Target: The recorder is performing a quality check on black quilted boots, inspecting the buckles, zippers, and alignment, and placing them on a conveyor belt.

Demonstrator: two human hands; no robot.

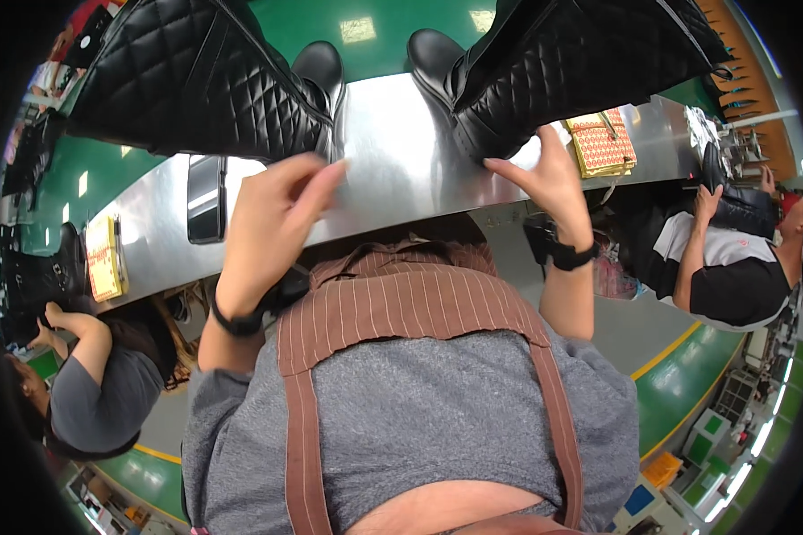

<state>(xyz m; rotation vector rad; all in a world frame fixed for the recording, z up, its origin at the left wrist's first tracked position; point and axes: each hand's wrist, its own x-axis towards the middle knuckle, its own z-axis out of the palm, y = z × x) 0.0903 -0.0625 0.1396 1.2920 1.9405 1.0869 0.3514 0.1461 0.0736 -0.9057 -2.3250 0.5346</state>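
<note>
Two tall black quilted boots stand upright on a shiny metal worktable (393, 160), toes pointing away from me. Near the heel of the left boot (232, 89) is my left hand (281, 209); its fingers are bent and blurred by motion, and I cannot make out anything in them. My right hand (549, 178) is at the heel of the right boot (562, 67), thumb stretched out and spread well apart from the fingers. Whether it touches the boot is hard to tell, and some of its fingertips are hidden. Nothing shows in its grip.
A dark phone (207, 198) lies left of my left hand. Yellow-and-red patterned sticker sheets (602, 143) lie by the right boot, and a similar yellow stack (105, 259) lies far left. One co-worker (98, 383) sits at the left, another (723, 259) at the right, both handling dark footwear.
</note>
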